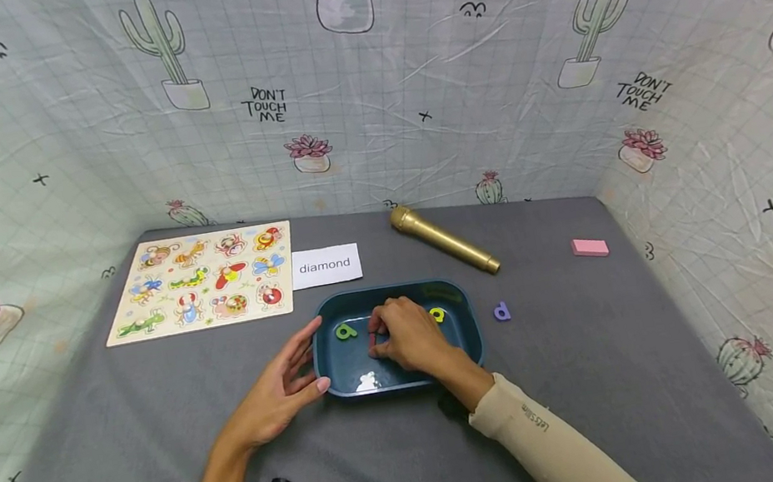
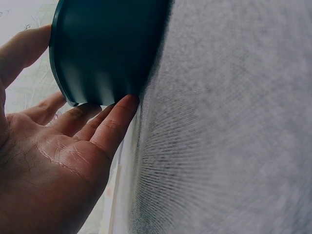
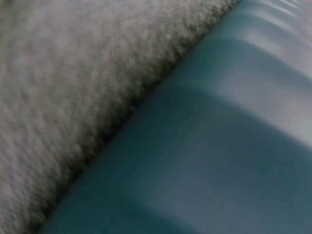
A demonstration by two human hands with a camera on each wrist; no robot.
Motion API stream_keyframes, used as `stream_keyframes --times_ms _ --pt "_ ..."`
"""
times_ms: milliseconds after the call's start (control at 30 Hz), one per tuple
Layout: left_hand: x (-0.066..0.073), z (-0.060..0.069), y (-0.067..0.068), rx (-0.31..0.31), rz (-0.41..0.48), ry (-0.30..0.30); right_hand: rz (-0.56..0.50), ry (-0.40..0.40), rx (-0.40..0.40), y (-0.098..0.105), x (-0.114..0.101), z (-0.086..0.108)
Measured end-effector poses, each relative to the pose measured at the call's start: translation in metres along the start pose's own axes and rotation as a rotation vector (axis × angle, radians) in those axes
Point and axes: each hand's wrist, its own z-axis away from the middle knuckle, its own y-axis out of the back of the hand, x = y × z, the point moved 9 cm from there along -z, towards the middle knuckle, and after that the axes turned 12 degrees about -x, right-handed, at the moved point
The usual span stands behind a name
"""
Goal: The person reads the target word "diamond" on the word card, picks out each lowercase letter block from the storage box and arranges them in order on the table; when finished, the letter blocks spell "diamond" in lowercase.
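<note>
Skidding over the grey surface (image 1: 154, 404) seems the main risk for the blue tray (image 1: 398, 388), should the right wrist (image 1: 468, 380), crossing its near rim, bump it sideways. Left hand (image 1: 275, 389): grip wide, fingers extended, touching the tray's left end. Right hand (image 1: 409, 334): grip narrow, inside the tray, apparently pinching a red piece (image 1: 372, 337), partly hidden; so slim a hold could drop it near the green letter (image 1: 345, 332).

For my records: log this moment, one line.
left hand: touching tray; right hand: pinching reddish piece; in tray: green letter, yellow letter; outside: purple letter
</note>
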Motion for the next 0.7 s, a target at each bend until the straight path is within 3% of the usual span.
stream_keyframes --times_ms 333,700 --pt "-0.003 -0.001 0.000 0.006 -0.005 0.015 -0.043 0.044 0.004 0.004 -0.006 0.003" --pt "-0.004 -0.001 0.000 0.005 -0.007 0.017 -0.078 0.117 0.091 0.023 -0.012 0.015"
